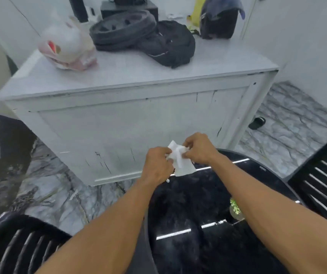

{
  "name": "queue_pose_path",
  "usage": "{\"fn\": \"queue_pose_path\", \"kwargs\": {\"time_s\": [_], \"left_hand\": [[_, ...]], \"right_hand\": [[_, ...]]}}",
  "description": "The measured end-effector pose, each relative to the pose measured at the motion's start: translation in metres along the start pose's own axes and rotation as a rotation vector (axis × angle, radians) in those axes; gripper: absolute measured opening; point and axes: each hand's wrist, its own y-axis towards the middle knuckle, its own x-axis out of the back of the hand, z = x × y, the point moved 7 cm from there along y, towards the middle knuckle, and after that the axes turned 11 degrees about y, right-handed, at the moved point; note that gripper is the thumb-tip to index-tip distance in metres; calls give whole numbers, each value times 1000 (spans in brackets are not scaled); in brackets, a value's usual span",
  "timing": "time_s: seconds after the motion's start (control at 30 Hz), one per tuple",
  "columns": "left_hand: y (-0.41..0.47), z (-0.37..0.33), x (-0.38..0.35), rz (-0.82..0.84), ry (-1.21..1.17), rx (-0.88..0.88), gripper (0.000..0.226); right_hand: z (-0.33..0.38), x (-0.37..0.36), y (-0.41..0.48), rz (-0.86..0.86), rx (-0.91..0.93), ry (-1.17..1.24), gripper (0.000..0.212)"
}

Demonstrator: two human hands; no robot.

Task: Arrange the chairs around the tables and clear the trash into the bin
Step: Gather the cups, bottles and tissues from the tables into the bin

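Up close, both hands pinching crumpled white tissue (long axis hanging downward), over black table

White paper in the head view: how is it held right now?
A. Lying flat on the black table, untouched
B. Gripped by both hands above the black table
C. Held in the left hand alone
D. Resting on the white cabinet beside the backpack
B: the white paper is pinched between the left hand and the right hand, crumpled between them above the far edge of the black table.
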Motion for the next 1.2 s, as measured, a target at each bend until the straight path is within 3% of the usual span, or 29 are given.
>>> {"fn": "queue_pose_path", "kwargs": {"time_s": [0.1, 0.27, 0.47, 0.63, 0.77, 0.87, 0.97, 1.2], "left_hand": [[-27, 32, 72, -67, -1, 31, 36], [-102, 125, 209, -222, -16, 151, 30], [-243, 270, 356, -411, 7, 326, 26], [-382, 379, 446, -575, 70, 523, 28], [-479, 448, 474, -612, 42, 684, 22], [-531, 488, 479, -598, 37, 767, 33], [-567, 532, 477, -583, 32, 862, 39], [-617, 630, 460, -559, 45, 1049, 28]], "right_hand": [[75, -33, -13, 28, 44, 52, 14], [213, -124, -52, 159, 117, 250, 29], [381, -301, -129, 365, 234, 403, 11], [489, -460, -212, 546, 356, 398, 14], [529, -563, -267, 663, 399, 302, 16], [540, -623, -299, 746, 393, 266, 17], [544, -673, -320, 812, 387, 219, 21], [540, -784, -332, 909, 358, 71, 16]]}}
